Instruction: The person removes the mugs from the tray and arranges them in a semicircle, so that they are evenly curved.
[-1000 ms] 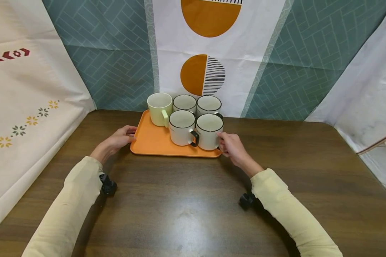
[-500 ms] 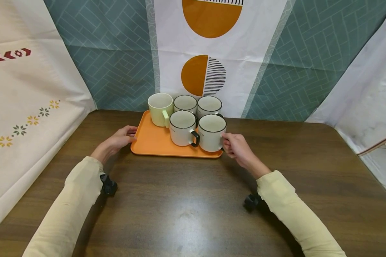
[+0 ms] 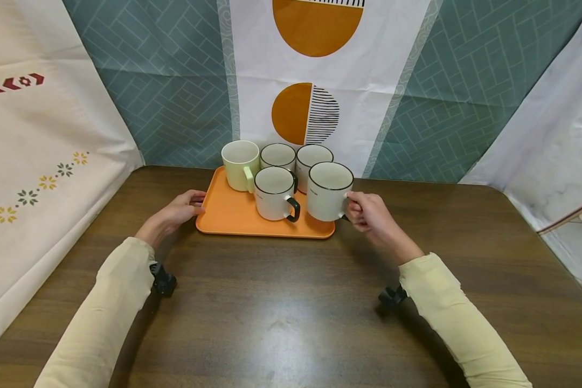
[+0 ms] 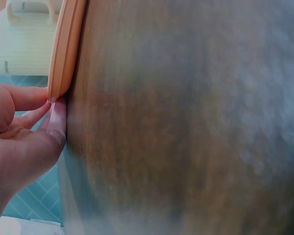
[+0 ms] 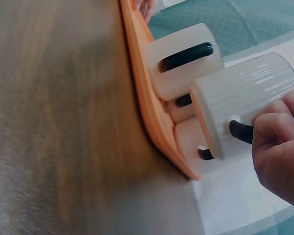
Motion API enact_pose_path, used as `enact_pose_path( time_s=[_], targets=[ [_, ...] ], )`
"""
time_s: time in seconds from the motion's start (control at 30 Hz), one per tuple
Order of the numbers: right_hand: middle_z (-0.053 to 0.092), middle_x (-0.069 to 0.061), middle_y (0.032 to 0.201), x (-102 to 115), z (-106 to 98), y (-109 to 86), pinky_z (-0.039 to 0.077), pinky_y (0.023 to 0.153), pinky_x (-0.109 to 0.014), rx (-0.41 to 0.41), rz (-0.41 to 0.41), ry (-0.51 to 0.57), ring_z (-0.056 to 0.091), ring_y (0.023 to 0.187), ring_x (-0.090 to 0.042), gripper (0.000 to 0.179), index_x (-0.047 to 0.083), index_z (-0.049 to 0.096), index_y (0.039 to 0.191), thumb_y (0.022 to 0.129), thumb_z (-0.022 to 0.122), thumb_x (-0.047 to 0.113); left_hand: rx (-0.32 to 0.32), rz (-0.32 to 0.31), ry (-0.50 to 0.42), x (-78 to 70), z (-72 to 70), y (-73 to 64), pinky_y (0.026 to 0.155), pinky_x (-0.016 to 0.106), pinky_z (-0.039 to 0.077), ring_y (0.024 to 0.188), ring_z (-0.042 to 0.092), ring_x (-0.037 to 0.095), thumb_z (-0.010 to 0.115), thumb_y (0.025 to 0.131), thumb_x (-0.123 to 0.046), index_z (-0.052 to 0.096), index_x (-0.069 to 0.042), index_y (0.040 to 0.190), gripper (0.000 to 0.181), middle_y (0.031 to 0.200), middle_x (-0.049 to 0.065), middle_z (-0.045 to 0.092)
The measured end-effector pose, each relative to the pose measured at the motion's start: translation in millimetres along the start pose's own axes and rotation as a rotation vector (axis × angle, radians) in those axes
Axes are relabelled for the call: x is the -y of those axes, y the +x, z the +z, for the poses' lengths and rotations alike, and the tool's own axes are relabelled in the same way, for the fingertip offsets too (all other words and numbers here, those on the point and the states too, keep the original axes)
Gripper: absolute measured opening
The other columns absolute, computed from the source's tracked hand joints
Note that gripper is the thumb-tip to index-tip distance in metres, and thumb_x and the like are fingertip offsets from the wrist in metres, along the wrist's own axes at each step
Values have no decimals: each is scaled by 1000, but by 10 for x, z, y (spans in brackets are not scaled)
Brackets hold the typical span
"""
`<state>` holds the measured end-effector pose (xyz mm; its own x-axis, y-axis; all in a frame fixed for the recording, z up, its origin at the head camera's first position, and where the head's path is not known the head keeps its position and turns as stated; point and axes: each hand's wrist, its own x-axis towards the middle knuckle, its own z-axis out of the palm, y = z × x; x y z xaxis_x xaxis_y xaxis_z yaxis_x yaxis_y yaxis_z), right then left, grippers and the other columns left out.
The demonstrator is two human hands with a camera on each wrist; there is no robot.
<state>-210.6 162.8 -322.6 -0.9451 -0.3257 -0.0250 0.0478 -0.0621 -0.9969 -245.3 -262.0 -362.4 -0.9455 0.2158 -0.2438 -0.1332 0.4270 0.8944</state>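
Left cloth (image 3: 39, 134): white, with red and flower motifs, hanging down that side.
Left sleeve (image 3: 102, 307): pale yellow, with black wrist camera (image 3: 163, 279) at the cuff. I see it in the same spot as a second ago.
Left hand (image 3: 177, 210): thumb and finger pinch the tray edge; my left wrist view confirms the grip. Same pose as earlier.
Orange tray (image 3: 223, 215): on the brown table (image 3: 271, 302), unmoved between frames; bare surface at front left.
Pale green mug (image 3: 237, 170): upright at the tray's back left, handle toward the front. Same place.
Front white mug (image 3: 270, 200): black rim, black handle pointing front right. Same place; I now get a clear gap between it and the held mug, where the two sat almost together a second ago.
Back-left white mug (image 3: 278, 155): behind the front one, partly hidden. Same place.
Back-right white mug (image 3: 312, 154): same place, but the held mug now covers more of its right side.
Held mug (image 3: 326, 198): white, black-rimmed, roughly upright, over the tray's right end. Base reads off the tray to me; it sits higher and further right than half a second ago.
Right hand (image 3: 371, 215): fingers curled on the held mug's black handle (image 5: 241, 130). Hand has come up and right with the mug.
Right sleeve (image 3: 461, 318): also shifted right; second black camera (image 3: 392, 296) at the cuff.
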Motion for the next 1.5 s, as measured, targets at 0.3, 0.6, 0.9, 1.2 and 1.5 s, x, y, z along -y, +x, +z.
enact_pose_path(
  time_s=[0.3, 0.6, 0.9, 1.2, 1.5],
  targets=[
    [20, 0, 57, 199, -101, -43, 6, 43, -27, 154, -139, 32, 15, 48, -12, 43, 8, 30, 66, 106, 34, 22, 2, -14, 0, 14, -2, -1, 111, 49, 26, 131, 27, 43, 41, 97, 5, 14, 13, 146, 57, 145, 33, 22],
    [26, 0, 62, 420, -278, -50, 10, 45, -27, 167, -172, -5, 24, 49, -7, 41, 7, 32, 72, 107, 32, 30, -2, -10, -7, -12, -11, -13, 111, 50, 26, 132, 26, 44, 42, 97, 5, 13, 13, 147, 58, 145, 33, 21],
    [28, 2, 65, 456, -453, 66, 11, 50, -29, 25, -128, -45, 21, 55, -9, 40, 6, 31, 76, 106, 35, 32, -3, -17, -5, -12, 2, -1, 111, 50, 25, 132, 26, 44, 41, 96, 6, 13, 13, 147, 58, 145, 33, 21],
    [31, 3, 64, 291, -638, 261, 14, 49, -27, -55, -66, -20, 27, 54, -7, 39, 6, 33, 75, 106, 36, 30, 9, -22, -5, 36, -2, 12, 111, 51, 25, 132, 26, 44, 42, 96, 5, 12, 12, 147, 59, 145, 33, 20],
    [31, 5, 57, 121, -734, 461, 20, 41, -19, -196, -26, 74, 27, 49, -5, 41, 10, 37, 67, 104, 40, 26, 4, -19, -10, 38, -13, 24, 111, 51, 25, 132, 26, 44, 41, 96, 5, 12, 12, 147, 59, 146, 33, 20]
  ],
)
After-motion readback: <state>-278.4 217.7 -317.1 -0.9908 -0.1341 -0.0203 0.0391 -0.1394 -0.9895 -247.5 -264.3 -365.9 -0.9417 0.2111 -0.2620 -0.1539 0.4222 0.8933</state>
